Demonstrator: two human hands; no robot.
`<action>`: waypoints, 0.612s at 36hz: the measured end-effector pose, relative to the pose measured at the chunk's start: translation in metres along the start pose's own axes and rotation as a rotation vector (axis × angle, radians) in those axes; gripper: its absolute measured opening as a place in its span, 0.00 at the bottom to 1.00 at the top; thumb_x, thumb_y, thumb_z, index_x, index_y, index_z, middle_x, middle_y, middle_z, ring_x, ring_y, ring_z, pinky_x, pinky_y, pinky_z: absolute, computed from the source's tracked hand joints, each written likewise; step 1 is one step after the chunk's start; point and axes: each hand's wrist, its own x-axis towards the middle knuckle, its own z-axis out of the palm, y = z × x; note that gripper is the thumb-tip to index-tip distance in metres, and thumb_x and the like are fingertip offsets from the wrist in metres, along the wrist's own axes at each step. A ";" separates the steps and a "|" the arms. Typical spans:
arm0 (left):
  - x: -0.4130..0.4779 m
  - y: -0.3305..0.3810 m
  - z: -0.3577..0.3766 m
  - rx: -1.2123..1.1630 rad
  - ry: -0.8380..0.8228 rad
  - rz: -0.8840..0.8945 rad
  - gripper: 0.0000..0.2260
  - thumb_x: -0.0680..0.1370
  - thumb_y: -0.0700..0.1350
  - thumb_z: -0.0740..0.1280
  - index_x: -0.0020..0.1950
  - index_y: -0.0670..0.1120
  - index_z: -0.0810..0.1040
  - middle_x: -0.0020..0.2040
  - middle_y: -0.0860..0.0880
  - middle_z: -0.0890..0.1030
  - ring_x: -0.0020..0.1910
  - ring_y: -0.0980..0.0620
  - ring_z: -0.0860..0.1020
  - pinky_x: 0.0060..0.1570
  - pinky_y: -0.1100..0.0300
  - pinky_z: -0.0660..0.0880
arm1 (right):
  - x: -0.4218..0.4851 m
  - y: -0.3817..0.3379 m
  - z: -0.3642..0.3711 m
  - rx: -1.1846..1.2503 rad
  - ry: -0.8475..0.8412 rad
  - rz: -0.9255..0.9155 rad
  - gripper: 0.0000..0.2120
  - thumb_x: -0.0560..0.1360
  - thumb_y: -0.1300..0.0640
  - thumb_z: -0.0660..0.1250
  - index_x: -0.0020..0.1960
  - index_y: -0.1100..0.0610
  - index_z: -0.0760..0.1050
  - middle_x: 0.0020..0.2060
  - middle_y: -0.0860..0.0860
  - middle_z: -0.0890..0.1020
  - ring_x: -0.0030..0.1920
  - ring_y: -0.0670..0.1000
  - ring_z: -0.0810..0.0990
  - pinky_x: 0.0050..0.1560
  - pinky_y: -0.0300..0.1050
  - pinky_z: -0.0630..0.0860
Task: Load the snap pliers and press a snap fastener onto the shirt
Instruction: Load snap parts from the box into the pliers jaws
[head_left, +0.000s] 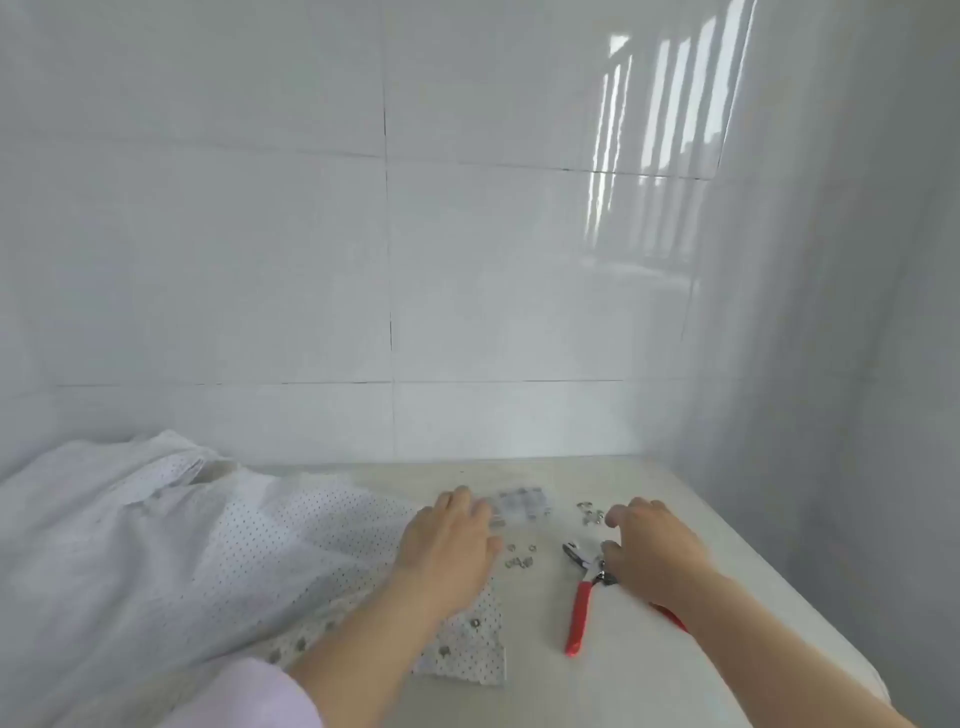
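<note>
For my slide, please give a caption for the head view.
Both hands, left and right, reach toward loose snap parts; red-handled pliers lie beside the dotted shirt.

A soft white cloth shirt (218, 540) printed with tiny dark dots. Shiny metal snap pieces (519, 553) lie just beside the left hand's fingers (467, 506). Pliers (584, 597) with glossy red plastic handles, bright metal head. Glossy white wall tiles (467, 260); smooth pale tabletop (649, 675).

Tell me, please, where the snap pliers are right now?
The red-handled snap pliers lie on the table's right side, between both hands, partly under the right hand.
</note>
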 end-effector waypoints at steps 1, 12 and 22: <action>-0.001 0.003 0.004 0.002 -0.031 -0.006 0.21 0.82 0.55 0.51 0.70 0.45 0.65 0.68 0.44 0.68 0.62 0.47 0.70 0.55 0.54 0.74 | 0.000 0.002 0.001 -0.012 -0.019 0.011 0.16 0.76 0.51 0.58 0.62 0.52 0.73 0.59 0.49 0.76 0.63 0.51 0.70 0.52 0.46 0.72; -0.002 0.006 0.031 0.045 0.013 0.056 0.22 0.81 0.57 0.53 0.70 0.45 0.66 0.65 0.45 0.70 0.59 0.48 0.71 0.55 0.55 0.70 | -0.005 0.018 0.006 0.026 -0.172 0.132 0.15 0.68 0.56 0.62 0.53 0.54 0.77 0.51 0.49 0.80 0.54 0.52 0.77 0.49 0.46 0.76; 0.004 0.010 0.029 -0.021 0.016 0.083 0.22 0.80 0.58 0.54 0.66 0.46 0.70 0.61 0.47 0.72 0.57 0.50 0.71 0.54 0.56 0.71 | -0.001 0.016 0.004 0.050 -0.178 0.142 0.18 0.65 0.63 0.58 0.50 0.55 0.81 0.48 0.51 0.83 0.50 0.55 0.82 0.45 0.44 0.78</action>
